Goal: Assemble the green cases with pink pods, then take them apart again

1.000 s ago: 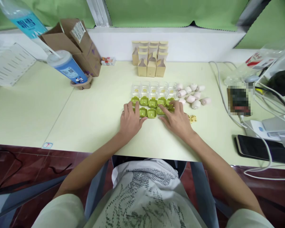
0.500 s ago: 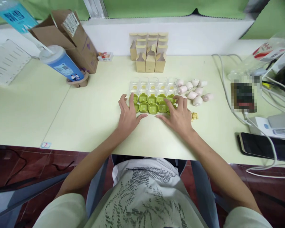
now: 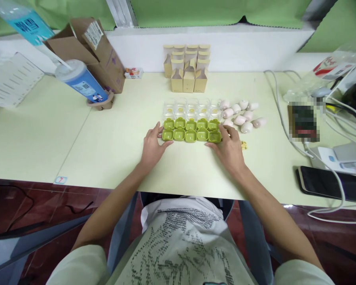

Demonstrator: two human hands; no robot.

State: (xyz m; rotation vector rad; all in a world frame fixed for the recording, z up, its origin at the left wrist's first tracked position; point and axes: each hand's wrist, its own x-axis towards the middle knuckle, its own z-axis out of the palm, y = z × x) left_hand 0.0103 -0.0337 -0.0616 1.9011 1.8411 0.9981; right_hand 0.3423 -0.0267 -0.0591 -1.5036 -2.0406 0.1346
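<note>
Two rows of small green cups [image 3: 190,135] lie side by side on the table in front of me, their hollows facing up. At the left end of the rows is my left hand [image 3: 154,142], thumb and fingers apart, fingertips beside or against the end cups. My right hand [image 3: 230,148] is at the right end, its fingers along the last cups and its thumb spread below them. Directly behind the cups stand clear plastic cups [image 3: 192,109] with yellow marks. Several pale pink, barrel-shaped pieces [image 3: 239,119] are beside my right hand. Small yellow pieces [image 3: 244,145] lie close to its wrist side.
Small open cardboard boxes [image 3: 189,81] stand against the wall. To the left are a brown paper bag [image 3: 103,59], a blue cup [image 3: 86,85] and a small carton [image 3: 133,73]. On the right are a white cable [image 3: 277,95], a phone [image 3: 329,184] and a plastic bottle [image 3: 323,73].
Both hands have moved outward from above the green cups to the two ends of the rows, uncovering the cups. The rows look straight and close together.
</note>
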